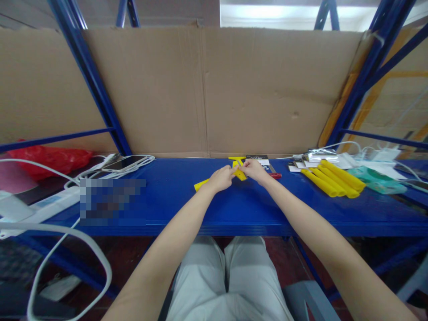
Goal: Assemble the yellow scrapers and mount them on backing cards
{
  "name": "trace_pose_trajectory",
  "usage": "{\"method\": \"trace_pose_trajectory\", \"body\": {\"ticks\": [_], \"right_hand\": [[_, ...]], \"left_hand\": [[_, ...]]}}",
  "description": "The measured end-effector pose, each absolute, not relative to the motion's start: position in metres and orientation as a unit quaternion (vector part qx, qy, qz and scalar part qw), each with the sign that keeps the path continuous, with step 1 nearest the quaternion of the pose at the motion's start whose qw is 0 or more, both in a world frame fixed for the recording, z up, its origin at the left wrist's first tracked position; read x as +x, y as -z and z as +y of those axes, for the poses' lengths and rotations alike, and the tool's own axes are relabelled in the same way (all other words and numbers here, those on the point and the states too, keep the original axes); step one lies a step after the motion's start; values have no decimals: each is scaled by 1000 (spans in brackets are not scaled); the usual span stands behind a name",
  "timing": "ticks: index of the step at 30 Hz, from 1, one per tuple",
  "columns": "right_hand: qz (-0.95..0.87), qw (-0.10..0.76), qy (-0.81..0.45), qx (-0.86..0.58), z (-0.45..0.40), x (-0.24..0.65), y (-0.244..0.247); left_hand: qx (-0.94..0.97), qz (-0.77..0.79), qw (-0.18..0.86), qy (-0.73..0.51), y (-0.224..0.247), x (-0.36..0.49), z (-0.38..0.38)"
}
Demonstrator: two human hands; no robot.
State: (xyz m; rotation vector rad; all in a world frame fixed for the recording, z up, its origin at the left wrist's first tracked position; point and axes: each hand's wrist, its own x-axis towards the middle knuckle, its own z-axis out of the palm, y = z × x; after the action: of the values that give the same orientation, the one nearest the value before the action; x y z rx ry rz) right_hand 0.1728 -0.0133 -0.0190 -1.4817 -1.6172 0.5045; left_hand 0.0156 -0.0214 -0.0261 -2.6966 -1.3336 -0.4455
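Between my two hands is a small yellow T-shaped piece [240,174], lying low over the blue tabletop. My left hand [221,178] closes on its left side with bent fingers. My right hand [253,170] pinches it from the right, fingertips close to those of the left. A yellow tube-like part [201,184] sticks out to the left from behind my left hand; its other end is hidden. Just past my right hand lie a black and white packet [262,160] and a red-handled tool [275,175], partly covered by the hand.
Several yellow tubes [331,178] lie at the right, beside white packets [317,157] and a green plastic wrapper [379,179]. Left are a white power strip [56,207], coiled cables, a phone [125,163] and a red bag [53,160]. Cardboard [200,89] stands behind the blue table [167,205].
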Motion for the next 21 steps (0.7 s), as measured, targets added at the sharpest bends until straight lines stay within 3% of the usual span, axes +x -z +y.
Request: {"method": "trace_pose_trajectory", "body": {"ticks": [6, 14, 21], "right_hand": [[-610, 451, -233, -608, -23, 169, 11], [-569, 393, -471, -547, -32, 176, 5], [-583, 398, -483, -518, -32, 177, 11]], "left_hand": [[-878, -448, 52, 157, 24, 16, -24], [-869, -453, 64, 187, 21, 15, -26], [-880, -428, 64, 197, 23, 13, -25]]}}
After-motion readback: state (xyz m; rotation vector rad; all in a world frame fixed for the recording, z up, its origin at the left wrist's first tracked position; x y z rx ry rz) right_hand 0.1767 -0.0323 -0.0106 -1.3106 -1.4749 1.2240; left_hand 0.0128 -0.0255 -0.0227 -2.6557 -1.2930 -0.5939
